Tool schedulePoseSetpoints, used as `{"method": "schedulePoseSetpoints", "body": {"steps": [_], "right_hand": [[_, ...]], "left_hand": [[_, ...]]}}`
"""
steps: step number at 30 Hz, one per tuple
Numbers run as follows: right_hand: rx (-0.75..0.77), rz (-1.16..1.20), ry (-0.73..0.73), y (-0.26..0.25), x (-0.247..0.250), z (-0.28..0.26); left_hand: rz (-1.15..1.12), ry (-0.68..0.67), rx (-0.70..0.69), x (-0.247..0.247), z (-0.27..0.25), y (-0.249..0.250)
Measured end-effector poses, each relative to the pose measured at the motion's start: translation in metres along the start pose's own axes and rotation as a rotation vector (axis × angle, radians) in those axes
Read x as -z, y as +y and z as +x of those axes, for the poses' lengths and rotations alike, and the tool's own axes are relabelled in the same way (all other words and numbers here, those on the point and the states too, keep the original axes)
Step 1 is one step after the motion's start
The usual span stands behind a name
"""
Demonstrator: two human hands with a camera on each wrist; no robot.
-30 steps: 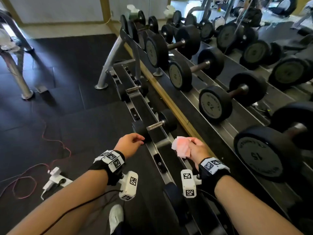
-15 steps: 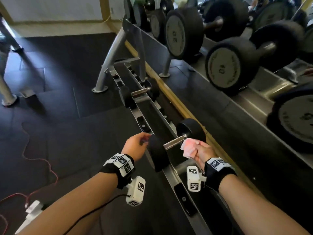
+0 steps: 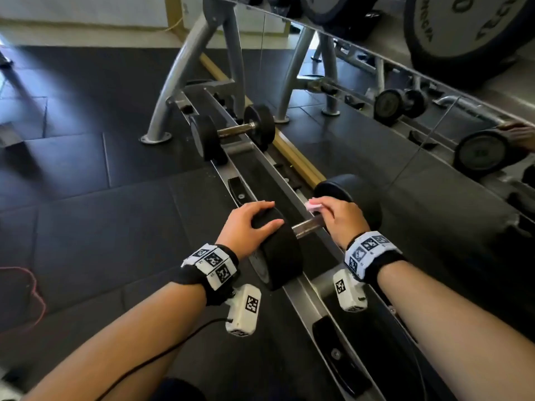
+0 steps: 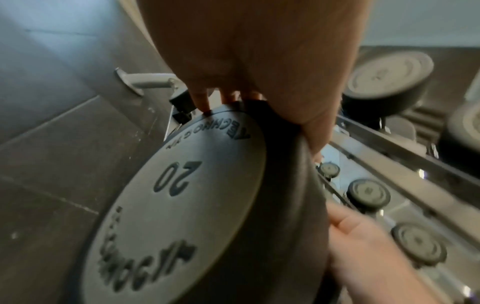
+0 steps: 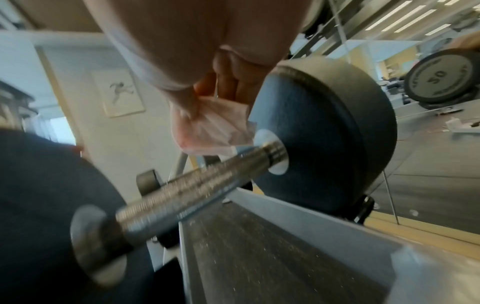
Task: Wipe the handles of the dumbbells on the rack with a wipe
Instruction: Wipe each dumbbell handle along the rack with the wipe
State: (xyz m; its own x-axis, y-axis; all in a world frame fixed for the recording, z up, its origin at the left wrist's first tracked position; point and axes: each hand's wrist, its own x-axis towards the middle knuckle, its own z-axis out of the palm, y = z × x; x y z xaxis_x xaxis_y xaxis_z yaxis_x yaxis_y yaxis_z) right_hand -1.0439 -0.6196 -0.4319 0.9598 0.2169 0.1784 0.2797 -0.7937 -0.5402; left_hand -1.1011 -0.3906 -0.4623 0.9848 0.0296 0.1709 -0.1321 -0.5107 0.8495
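A black dumbbell marked 20 [image 4: 176, 205] lies across the lower rack rail [image 3: 301, 296], its steel handle [image 3: 305, 227] bare between the heads. My left hand [image 3: 252, 224] lies over the near head [image 3: 278, 256], fingers [image 4: 202, 98] hooked over its edge and thumb on the rim. My right hand [image 3: 338, 218] pinches a crumpled pink wipe [image 3: 315, 205] just above the handle's far end [image 5: 249, 158], beside the far head [image 5: 324, 133]. The wipe [image 5: 215, 129] hangs very near the steel; whether it touches I cannot tell.
A smaller dumbbell [image 3: 231, 131] sits farther along the same rail. Grey rack legs [image 3: 179, 82] rise behind it, and large dumbbells [image 3: 463, 30] overhang on the upper shelf. A mirror [image 3: 405, 157] runs along the right. A red cable [image 3: 26, 287] lies on the black floor.
My view has dropped close to the lower rail. The left hand has gone from beside the near head onto its top. The right hand has carried the wipe over the handle.
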Motion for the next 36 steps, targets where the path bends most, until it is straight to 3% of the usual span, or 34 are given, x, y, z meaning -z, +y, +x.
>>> {"method": "schedulePoseSetpoints", "body": {"steps": [4, 8, 13, 15, 19, 21, 26, 28, 33, 36], "right_hand": [[0.004, -0.037, -0.142, 0.001, -0.015, -0.008], [0.104, -0.119, -0.184, -0.007, -0.025, -0.013], [0.204, -0.262, -0.434, -0.008, -0.025, -0.014], [0.208, -0.292, -0.471, -0.001, -0.017, -0.008], [0.085, -0.319, -0.337, 0.018, -0.005, 0.003], [0.112, -0.319, -0.323, 0.017, -0.011, 0.001], [0.225, -0.268, -0.466, -0.006, -0.032, -0.017], [0.196, -0.227, -0.503, -0.006, -0.022, -0.016], [0.075, -0.27, -0.279, 0.025, 0.006, -0.011], [0.073, -0.282, -0.266, 0.018, -0.007, -0.02]], "left_hand": [[-0.065, 0.004, 0.01, -0.003, 0.0, -0.005], [-0.116, -0.021, 0.037, -0.004, 0.003, -0.008], [-0.123, -0.013, 0.023, -0.005, 0.002, -0.016], [-0.132, -0.017, 0.023, -0.005, 0.002, -0.018], [-0.156, -0.034, 0.039, -0.004, 0.003, -0.019], [-0.164, -0.027, 0.044, -0.005, 0.003, -0.02], [-0.148, -0.025, 0.039, -0.006, 0.004, -0.021], [-0.147, -0.038, 0.042, -0.005, 0.004, -0.02], [-0.2, -0.048, 0.068, -0.005, 0.003, -0.018], [-0.184, -0.037, 0.064, -0.005, 0.002, -0.017]]}}
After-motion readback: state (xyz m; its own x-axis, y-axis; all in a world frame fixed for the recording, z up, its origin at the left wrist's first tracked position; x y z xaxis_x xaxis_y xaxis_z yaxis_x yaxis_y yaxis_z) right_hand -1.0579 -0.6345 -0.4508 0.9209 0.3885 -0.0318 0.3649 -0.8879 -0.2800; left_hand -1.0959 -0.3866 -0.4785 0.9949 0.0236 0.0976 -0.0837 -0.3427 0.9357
